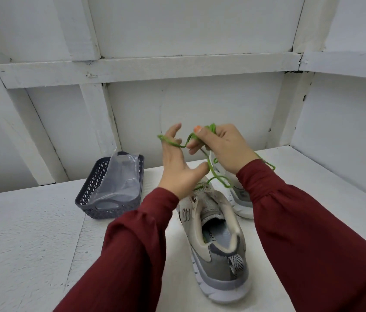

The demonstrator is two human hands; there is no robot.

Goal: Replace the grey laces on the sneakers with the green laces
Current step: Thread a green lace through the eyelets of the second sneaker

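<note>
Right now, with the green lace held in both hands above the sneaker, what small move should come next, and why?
Probably draw the hands apart to take up slack. The green lace rises from the near sneaker in loose bends, hangs over the left hand and is pinched by the right hand, so it looks threaded but not yet tight.
</note>
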